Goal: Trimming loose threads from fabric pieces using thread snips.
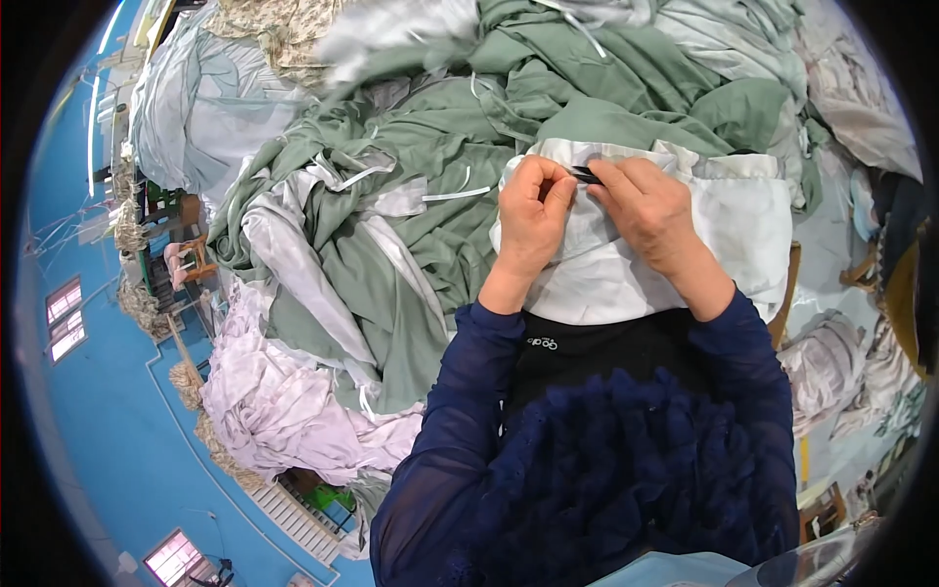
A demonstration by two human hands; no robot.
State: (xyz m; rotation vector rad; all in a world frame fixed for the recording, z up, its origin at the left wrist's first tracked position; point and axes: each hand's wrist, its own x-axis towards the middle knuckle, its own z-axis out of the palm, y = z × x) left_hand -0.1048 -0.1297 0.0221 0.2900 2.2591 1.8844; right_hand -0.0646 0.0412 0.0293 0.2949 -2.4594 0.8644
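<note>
A white cloth (729,230) with a gathered upper edge lies spread across my lap. Above it, my left hand (533,210) is closed, with thumb and forefinger pinched together at the cloth's upper edge. My right hand (646,207) is closed beside it, its thumb and fingers around a small slim black tool (585,174). The tool's tip points at the left fingertips; most of it is hidden by my fingers. Just beyond both hands lies a large heap of green fabric (421,147) with white lining and narrow white ties (456,195).
Pale lilac cloth (303,391) is piled to the left, and light blue-grey cloth (210,117) at the far left. Crumpled pale fabric (827,367) lies at the right. A blue floor (108,421) shows at the left, with a slatted white rack (293,519) below.
</note>
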